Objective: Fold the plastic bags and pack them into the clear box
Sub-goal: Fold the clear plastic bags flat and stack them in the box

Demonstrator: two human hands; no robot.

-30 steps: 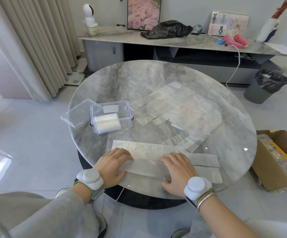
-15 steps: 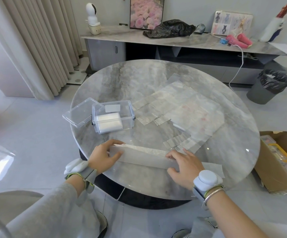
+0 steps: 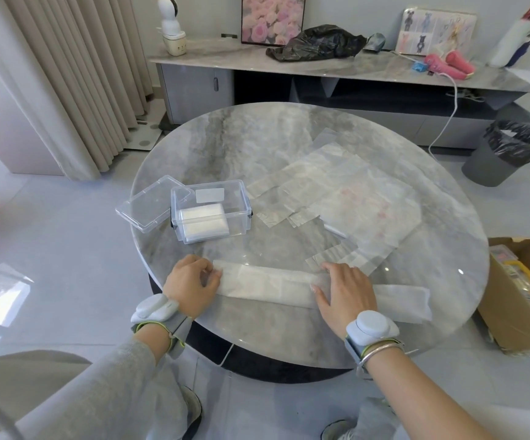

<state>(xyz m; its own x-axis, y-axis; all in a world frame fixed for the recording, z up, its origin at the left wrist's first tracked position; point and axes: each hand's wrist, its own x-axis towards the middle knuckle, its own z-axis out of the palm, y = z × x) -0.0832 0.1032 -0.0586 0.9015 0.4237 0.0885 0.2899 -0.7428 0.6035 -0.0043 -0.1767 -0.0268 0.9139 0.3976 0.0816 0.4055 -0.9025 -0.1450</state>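
Two hands on one strip, lower centre of frame.

Left hand (image 3: pixel 190 285): fingers curled, pinching the left end of the long white folded plastic bag strip (image 3: pixel 270 284). Back of the hand faces up.

Right hand (image 3: pixel 348 295): released, palm down, fingers nearly straight and pressing the strip flat onto the round grey marble-pattern table (image 3: pixel 225 147). Its thumb points left along the strip's near edge. The strip's right end sticks out past this hand toward the table's right rim.

Pose: both forearms enter from the bottom of the frame and angle inward. Left arm is in a grey sleeve, right arm is bare. Each wrist carries one pale grey wrist device (image 3: pixel 371 325).

Counts:
- 1 strip under the hands, near edge of the table.
- 1 clear rectangular plastic box (image 3: pixel 244 201), open, centre-left, apart from the hands.
- 1 folded white bag bundle (image 3: pixel 203 220) inside the box.
- 1 clear lid (image 3: pixel 144 204) just left of the box; contact not resolvable.
- Flat translucent bags (image 3: pixel 352 198) overlapping centre-right; number cannot be told.
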